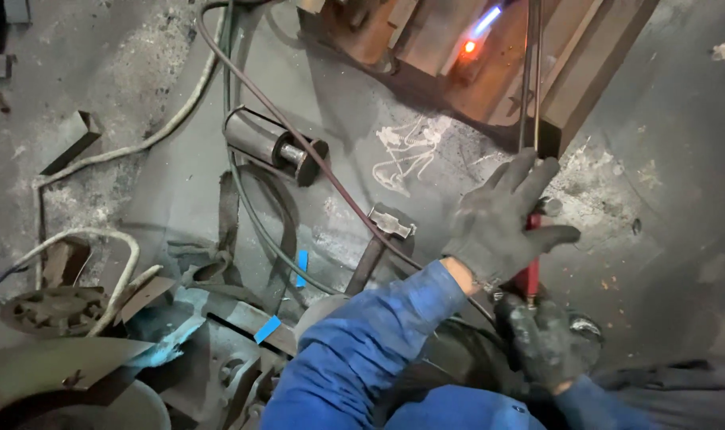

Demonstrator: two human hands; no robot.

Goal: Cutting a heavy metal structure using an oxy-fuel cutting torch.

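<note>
Grey, gritty concrete floor [179, 183] all around, dusted pale in patches, with white chalk scribbles [410, 151] just left of the hands. Farther left a pale hose [152, 139] snakes across, and a dark cylinder [271, 145] lies on its side beside thinner cables [255, 223]. Above the hands sits a rusty brown steel structure [585, 56] (a small orange glow [469, 47] on it). Low on the left: scrap metal, a toothed wheel [56, 306], blue tape scraps [301, 267]. Light is dim.

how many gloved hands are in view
2. The left hand, in a dark glove, is spread over the red-handled torch below the thin rods. The right hand, also gloved, grips the torch's lower end near the bottom edge. None others visible.
</note>
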